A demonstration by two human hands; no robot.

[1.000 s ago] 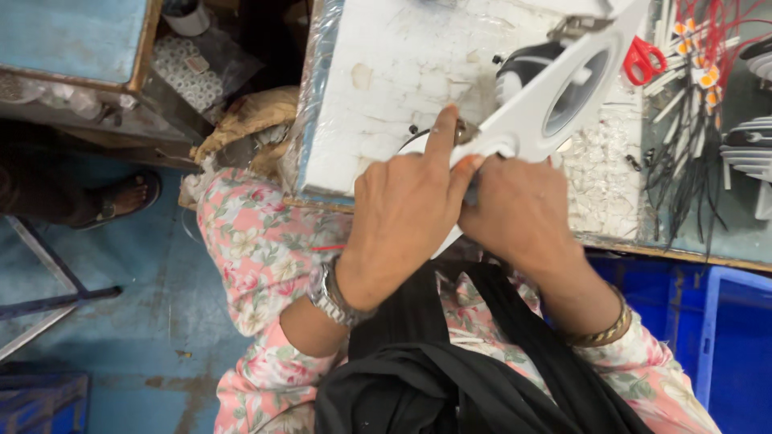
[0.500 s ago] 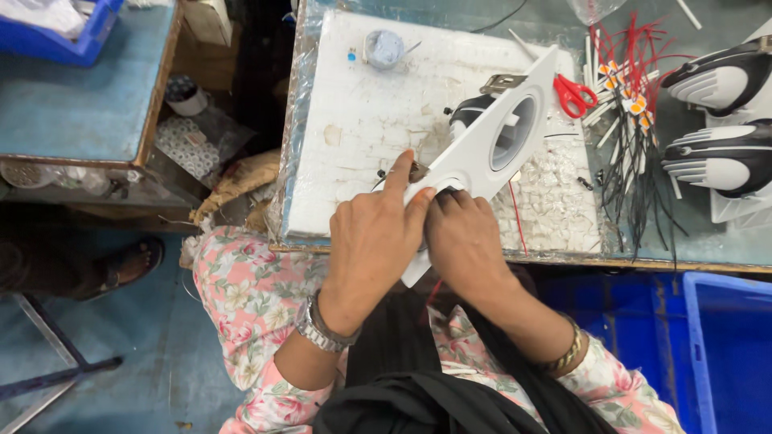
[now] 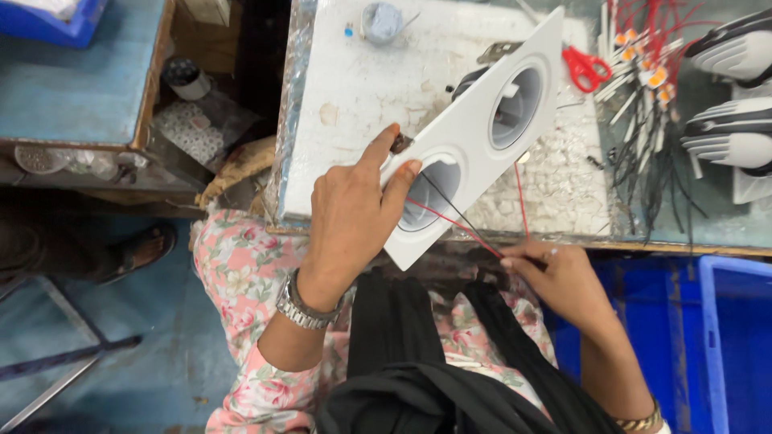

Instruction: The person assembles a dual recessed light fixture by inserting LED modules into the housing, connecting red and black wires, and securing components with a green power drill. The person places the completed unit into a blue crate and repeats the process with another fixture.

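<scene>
White fixture [image 3: 482,137] gripped, left hand [image 3: 350,217]; right hand [image 3: 555,277] pinching wires [image 3: 458,223].

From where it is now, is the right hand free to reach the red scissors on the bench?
Probably not right away: the right hand is pinching the red and black wires from the white double-ring frame. The red scissors lie uncovered past the frame's far end.

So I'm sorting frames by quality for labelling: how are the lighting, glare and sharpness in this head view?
Head view: even, soft light with faint shadows; the white twin-hole panel and pale bench top look bright, nearly washed out; foil edging shows slight glare. Left hand, right hand and red and black wires read sharp; edges bend a little.
</scene>
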